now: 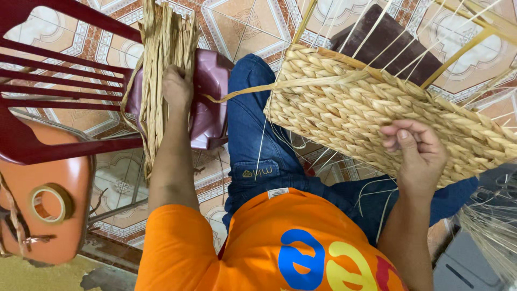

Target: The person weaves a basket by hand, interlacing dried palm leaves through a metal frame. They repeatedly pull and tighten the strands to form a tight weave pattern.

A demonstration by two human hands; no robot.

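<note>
A half-woven straw basket (350, 102) with thin upright ribs rests across my lap in blue jeans. My right hand (417, 153) grips its near woven edge, fingers curled on the braid. My left hand (176, 89) reaches out to a bundle of dried straw strands (164, 54) lying on a dark red plastic chair (64, 91), with its fingers closed on the strands. One loose strand (242, 92) runs from the bundle side over to the basket.
An orange plastic stool (48, 215) at lower left carries a roll of tape (51, 203). A dark brown block (388, 43) lies on the patterned tile floor beyond the basket. Loose thin fibres (493, 226) spread at lower right.
</note>
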